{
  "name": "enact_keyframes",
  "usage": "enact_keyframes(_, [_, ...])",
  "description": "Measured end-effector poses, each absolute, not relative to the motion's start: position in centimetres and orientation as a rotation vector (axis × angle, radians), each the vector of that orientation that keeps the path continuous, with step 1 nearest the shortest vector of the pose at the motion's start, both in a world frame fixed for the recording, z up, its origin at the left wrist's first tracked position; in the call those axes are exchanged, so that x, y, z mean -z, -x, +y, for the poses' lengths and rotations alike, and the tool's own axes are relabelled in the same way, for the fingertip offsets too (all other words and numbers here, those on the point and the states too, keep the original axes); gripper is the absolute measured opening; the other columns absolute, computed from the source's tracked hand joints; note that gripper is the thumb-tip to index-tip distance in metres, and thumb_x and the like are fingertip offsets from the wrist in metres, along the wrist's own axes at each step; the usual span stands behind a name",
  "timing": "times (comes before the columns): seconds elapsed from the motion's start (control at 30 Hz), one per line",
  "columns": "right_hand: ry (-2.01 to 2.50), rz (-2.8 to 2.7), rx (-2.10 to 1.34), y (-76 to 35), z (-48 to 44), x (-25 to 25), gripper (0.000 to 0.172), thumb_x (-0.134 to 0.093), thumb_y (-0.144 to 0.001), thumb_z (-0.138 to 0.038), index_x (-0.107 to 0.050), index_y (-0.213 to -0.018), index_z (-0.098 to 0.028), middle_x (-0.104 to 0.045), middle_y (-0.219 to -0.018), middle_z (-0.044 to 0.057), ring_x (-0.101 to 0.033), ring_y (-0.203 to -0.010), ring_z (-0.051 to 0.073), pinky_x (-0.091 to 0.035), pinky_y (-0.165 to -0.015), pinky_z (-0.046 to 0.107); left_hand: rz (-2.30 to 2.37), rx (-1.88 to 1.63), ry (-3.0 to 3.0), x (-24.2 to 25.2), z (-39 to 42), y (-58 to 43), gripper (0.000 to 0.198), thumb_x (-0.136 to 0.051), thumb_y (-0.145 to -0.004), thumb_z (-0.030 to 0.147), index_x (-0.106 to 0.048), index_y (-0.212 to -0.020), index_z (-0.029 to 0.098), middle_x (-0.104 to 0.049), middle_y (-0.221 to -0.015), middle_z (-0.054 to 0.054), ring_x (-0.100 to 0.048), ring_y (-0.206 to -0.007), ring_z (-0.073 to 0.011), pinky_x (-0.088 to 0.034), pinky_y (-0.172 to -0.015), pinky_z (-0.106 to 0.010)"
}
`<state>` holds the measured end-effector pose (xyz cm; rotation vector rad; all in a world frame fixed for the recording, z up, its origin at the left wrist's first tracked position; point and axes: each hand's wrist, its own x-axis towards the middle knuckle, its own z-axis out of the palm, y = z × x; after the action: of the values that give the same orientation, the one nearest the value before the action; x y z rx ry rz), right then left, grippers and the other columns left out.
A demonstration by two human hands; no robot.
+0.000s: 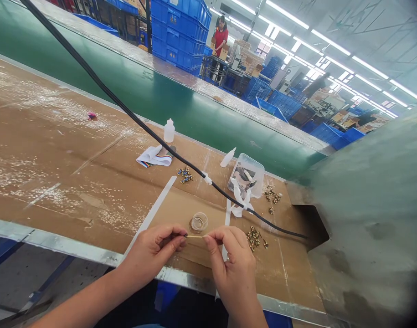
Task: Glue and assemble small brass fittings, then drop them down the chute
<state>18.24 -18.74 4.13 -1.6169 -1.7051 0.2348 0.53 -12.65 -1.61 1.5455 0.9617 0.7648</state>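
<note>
My right hand (230,255) pinches one end of a thin pale stick (194,236), which looks like a toothpick. Its other end reaches the fingertips of my left hand (160,248), closed around a small dark piece that is mostly hidden. Just beyond the stick stands a small clear round cup (199,221) on the cardboard. To the right of my right hand lies a pile of small brass-coloured parts (254,238). A smaller group of blue and gold parts (185,175) sits farther back, left of the cup.
A black cable (126,109) crosses above the cardboard-covered bench (102,200). Toward the back are a white bottle (169,131), a folded cloth (153,157), a squeeze bottle (228,157) and a plastic tub (258,168). A green conveyor belt (194,116) runs behind; a metal panel (372,218) stands right.
</note>
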Motion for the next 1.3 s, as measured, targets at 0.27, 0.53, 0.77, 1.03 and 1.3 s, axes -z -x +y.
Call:
enact_keyframes(0.27, [1.571,-1.817,-0.121,-17.9,-18.2,-5.0,0.010,-0.054,-0.092,-0.016,-0.056,-0.083,-0.020,-0.060,-0.081,0.001,-0.050,-0.078,0.017,-0.034,-0.073,0.032,0.946,-0.782,-1.646,1.9,-12.7,-0.5,0.016,-0.057,-0.087,0.031,-0.067,-0.095,0.021,-0.069,-0.086,-0.002,-0.067,-0.077,-0.0163,-0.055,-0.073,-0.023])
enact_keyframes(0.53, [1.343,-1.943,-0.091,-17.3,-18.9,-5.4,0.011,-0.053,-0.092,-0.011,-0.057,-0.083,-0.017,-0.059,-0.077,0.002,-0.048,-0.071,0.016,-0.035,-0.073,0.033,0.963,-0.797,-1.670,1.7,-12.6,-0.5,0.017,-0.056,-0.087,0.032,-0.066,-0.094,0.021,-0.068,-0.083,-0.001,-0.066,-0.074,-0.0161,-0.055,-0.069,-0.023])
enact_keyframes(0.77, [1.402,-1.845,-0.090,-17.9,-18.9,-4.9,0.011,-0.056,-0.088,-0.008,-0.058,-0.084,-0.018,-0.060,-0.079,0.002,-0.050,-0.072,0.016,-0.036,-0.076,0.034,0.955,-0.767,-1.606,1.7,-12.7,-0.4,0.018,-0.056,-0.087,0.033,-0.065,-0.097,0.021,-0.070,-0.085,-0.001,-0.067,-0.076,-0.0170,-0.056,-0.073,-0.026])
enact_keyframes(1.03, [1.458,-1.764,-0.099,-18.1,-18.8,-5.1,0.012,-0.056,-0.088,-0.009,-0.056,-0.083,-0.019,-0.060,-0.078,0.001,-0.051,-0.074,0.016,-0.034,-0.073,0.032,0.944,-0.752,-1.568,1.9,-12.7,-0.4,0.017,-0.057,-0.087,0.034,-0.066,-0.095,0.022,-0.069,-0.084,0.000,-0.066,-0.074,-0.0161,-0.056,-0.070,-0.023])
enact_keyframes(1.3, [1.494,-1.778,-0.163,-18.2,-18.8,-4.9,0.012,-0.055,-0.089,-0.011,-0.055,-0.081,-0.020,-0.060,-0.077,0.000,-0.052,-0.075,0.017,-0.035,-0.074,0.032,0.925,-0.765,-1.582,1.8,-12.6,-0.5,0.016,-0.057,-0.087,0.033,-0.066,-0.095,0.022,-0.069,-0.082,0.000,-0.066,-0.073,-0.0153,-0.055,-0.069,-0.022])
